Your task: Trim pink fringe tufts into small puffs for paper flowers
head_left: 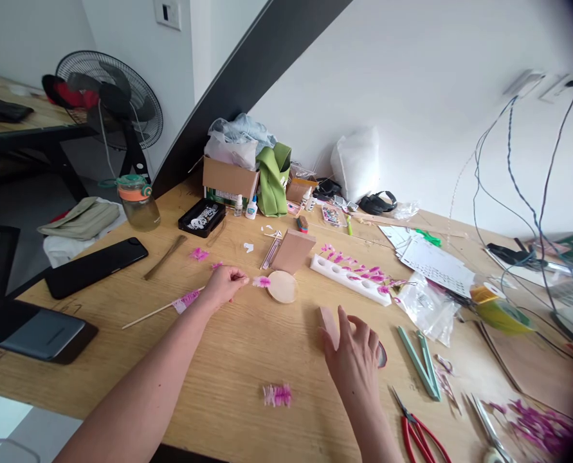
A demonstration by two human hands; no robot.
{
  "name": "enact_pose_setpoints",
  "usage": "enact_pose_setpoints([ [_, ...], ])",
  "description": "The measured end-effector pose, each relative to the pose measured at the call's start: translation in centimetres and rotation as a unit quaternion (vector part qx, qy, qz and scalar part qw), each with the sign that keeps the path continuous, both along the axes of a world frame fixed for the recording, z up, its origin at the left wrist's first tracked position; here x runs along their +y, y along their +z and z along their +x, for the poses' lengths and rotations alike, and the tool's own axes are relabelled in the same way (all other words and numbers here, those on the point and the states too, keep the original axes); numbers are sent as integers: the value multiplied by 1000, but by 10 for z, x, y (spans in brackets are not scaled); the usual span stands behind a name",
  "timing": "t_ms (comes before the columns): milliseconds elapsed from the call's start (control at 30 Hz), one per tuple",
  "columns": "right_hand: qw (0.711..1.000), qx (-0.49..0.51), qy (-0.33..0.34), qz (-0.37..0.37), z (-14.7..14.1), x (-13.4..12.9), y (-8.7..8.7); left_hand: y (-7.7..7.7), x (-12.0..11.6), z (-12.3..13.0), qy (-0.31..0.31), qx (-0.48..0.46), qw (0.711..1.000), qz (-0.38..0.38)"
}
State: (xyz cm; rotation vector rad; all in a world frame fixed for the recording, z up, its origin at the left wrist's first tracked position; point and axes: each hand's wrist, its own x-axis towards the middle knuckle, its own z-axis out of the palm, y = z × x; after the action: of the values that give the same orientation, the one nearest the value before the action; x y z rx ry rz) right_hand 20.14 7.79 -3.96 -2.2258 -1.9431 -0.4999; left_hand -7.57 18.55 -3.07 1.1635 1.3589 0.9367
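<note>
My left hand point(226, 284) is pinched closed at the middle of the table. From its fingertips a fuzzy pink-and-white strip point(262, 281) sticks out to the right, seemingly on a thin stem, over the edge of a round pale disc point(283, 289). With fingers apart, my right hand point(354, 344) hovers over or rests by a small wooden block point(329, 326); whether it touches the block is unclear. A round object point(381, 355) is partly hidden behind that hand. Nearer me lies another fringed pink piece point(277, 395). A thin stick point(155, 313) with pink fringe lies beside my left forearm.
Behind the disc stands a wooden block point(293, 251). A white holder point(348, 280) with holes has pink stems along it. On the right lie red-handled pliers point(418, 431), scissors point(489, 424) and a green folding tool point(421, 363). Phones point(35, 328) lie left.
</note>
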Motion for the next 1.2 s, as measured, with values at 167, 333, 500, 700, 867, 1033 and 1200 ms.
enact_pose_setpoints([
  [167, 990, 40, 10, -132, 9, 7, -2, -11, 4, 0, 20, 59, 998, -8],
  [333, 991, 115, 68, -32, -16, 11, 9, -20, 5, 5, 14, 102, 994, -31],
  [500, 976, 137, 164, -53, -63, 37, 19, -23, 5, 7, 13, 133, 990, -39],
  [700, 973, 71, 152, -156, -77, 59, 12, -29, 7, 5, 17, 146, 988, -42],
  [867, 975, 48, 115, -186, -92, 79, 18, -38, 13, 3, 34, 160, 985, -46],
  [1033, 978, 60, 101, -174, -95, 82, 21, -35, 12, 4, 38, 156, 987, -32],
  [1200, 988, 72, 73, -117, -54, 47, 17, -24, 8, 2, 40, 116, 992, -29],
])
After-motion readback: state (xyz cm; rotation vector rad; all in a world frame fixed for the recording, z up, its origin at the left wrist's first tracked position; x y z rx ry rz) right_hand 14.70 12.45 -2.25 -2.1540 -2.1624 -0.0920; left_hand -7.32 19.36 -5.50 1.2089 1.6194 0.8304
